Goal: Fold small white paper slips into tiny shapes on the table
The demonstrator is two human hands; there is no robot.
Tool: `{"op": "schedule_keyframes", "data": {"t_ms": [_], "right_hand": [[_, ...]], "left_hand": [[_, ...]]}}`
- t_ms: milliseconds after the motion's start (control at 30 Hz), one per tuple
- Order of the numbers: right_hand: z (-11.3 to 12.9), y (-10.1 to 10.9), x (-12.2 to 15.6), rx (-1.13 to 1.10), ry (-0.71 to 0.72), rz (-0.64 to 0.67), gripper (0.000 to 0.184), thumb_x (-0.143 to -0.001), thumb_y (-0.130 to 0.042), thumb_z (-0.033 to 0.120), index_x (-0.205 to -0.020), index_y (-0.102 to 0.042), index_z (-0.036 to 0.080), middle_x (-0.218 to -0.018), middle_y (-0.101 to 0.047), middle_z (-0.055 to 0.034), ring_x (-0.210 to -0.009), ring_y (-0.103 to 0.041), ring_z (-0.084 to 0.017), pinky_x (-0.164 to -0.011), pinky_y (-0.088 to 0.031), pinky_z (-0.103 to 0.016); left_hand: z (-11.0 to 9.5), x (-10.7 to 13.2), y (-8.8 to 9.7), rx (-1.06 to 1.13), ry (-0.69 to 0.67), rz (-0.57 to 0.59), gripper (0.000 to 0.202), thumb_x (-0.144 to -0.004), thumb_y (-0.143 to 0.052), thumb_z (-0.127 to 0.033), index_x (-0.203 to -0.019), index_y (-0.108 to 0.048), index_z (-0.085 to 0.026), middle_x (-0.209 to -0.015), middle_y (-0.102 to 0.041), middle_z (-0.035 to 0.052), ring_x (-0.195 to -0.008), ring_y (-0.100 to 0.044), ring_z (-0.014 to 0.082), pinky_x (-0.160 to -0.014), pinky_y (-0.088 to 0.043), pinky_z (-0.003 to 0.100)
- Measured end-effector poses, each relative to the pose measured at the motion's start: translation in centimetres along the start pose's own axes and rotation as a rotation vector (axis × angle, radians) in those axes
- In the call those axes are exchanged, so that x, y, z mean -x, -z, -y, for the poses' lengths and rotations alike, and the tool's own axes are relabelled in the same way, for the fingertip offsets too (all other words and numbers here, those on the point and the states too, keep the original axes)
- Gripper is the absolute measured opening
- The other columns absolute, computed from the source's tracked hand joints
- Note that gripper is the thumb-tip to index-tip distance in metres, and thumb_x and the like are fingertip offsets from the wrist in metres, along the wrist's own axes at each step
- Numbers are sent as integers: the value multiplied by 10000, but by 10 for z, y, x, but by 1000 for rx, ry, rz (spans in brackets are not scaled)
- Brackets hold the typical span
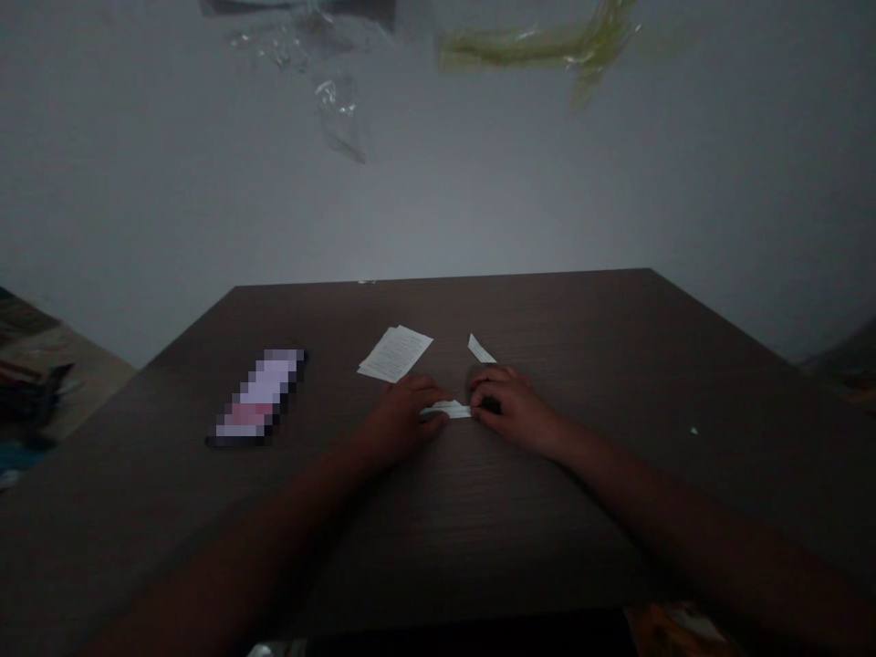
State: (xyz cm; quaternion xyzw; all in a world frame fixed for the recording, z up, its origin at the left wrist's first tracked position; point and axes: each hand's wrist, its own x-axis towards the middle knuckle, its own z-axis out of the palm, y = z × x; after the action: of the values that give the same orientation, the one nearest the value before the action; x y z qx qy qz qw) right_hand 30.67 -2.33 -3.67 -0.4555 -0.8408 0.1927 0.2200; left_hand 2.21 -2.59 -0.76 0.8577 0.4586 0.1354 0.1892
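A small folded piece of white paper lies low over the dark table between my two hands. My left hand has its fingers closed on the paper's left end. At the right end, my right hand pinches the paper between thumb and fingers. Just beyond my left hand rests a small stack of printed paper sheets. A narrow printed paper strip lies beyond my right hand, close to its fingers.
The brown wooden table meets a grey wall at its far edge. A phone with a blurred-out screen lies on the left. A tiny white scrap sits on the right. Clear tape and yellowish tape stick to the wall.
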Motion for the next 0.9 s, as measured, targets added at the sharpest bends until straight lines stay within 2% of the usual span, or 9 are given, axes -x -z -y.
{"op": "schedule_keyframes", "data": {"t_ms": [133, 367, 567, 733, 900], "right_hand": [[2, 1, 2, 5, 17, -7, 146, -1096, -870, 233, -1228, -888, 291, -1502, -831, -125, -1494, -724, -380, -1266, -566, -606], [5, 2, 4, -9, 24, 0, 145, -1055, -903, 211, -1177, -886, 288, -1502, -830, -123, -1500, -710, -385, -1288, -545, -617], [6, 0, 2, -47, -13, -1, 86, -1101, -857, 200, -1107, -872, 284, -1443, -844, -106, -1462, -727, -361, -1279, -524, -608], [7, -2, 1, -35, -18, -5, 118, -1118, -809, 189, -1093, -872, 286, -1444, -838, -110, -1467, -708, -369, -1262, -517, -600], [7, -5, 1, 11, -21, -15, 144, -1141, -762, 194, -1108, -867, 286, -1449, -831, -118, -1465, -701, -380, -1231, -522, -593]], "left_hand": [[0, 1, 1, 2, 0, 17, 334, -1108, -801, -216, -1410, -932, -279, -1442, -882, 102, -1374, -783, 353, -1306, -579, 547], [-5, 1, 3, -6, 4, 23, 294, -1113, -783, -179, -1334, -951, -279, -1392, -880, 90, -1387, -780, 356, -1299, -560, 543], [-7, 1, 3, -1, 18, 32, 278, -1091, -828, -177, -1316, -946, -291, -1344, -868, 82, -1383, -784, 355, -1269, -561, 534], [-10, 2, 5, -1, 21, 38, 290, -1092, -806, -183, -1327, -937, -289, -1382, -881, 74, -1406, -777, 352, -1282, -564, 512], [-11, 0, 5, 20, 33, 60, 323, -1093, -778, -158, -1349, -931, -284, -1398, -867, 83, -1402, -786, 357, -1276, -567, 543]]}}
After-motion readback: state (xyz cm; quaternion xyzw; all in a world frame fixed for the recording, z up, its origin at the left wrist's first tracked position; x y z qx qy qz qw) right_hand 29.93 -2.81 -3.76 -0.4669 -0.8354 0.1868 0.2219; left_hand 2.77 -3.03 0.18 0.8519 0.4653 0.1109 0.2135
